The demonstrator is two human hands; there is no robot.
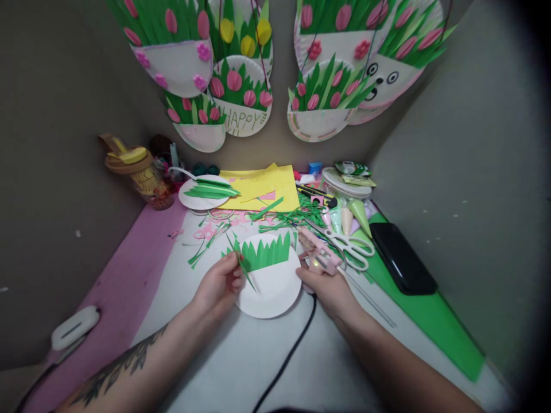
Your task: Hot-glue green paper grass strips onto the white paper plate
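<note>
Green paper, thin and pointed like a grass blade (241, 263), sits pinched between the fingers of your left hand (221, 283), which is closed narrowly around it. Its tip lies over a smooth round white paper plate (271, 289) on the table, where a jagged green paper fringe (264, 252) covers the upper part. Your right hand (323, 285) wraps shut around a pale pink glue gun (317, 252), touching the plate's right rim. White-handled scissors (350, 246) lie just beyond, among curled green scraps (297, 217) and flat yellow sheets (260, 188).
</note>
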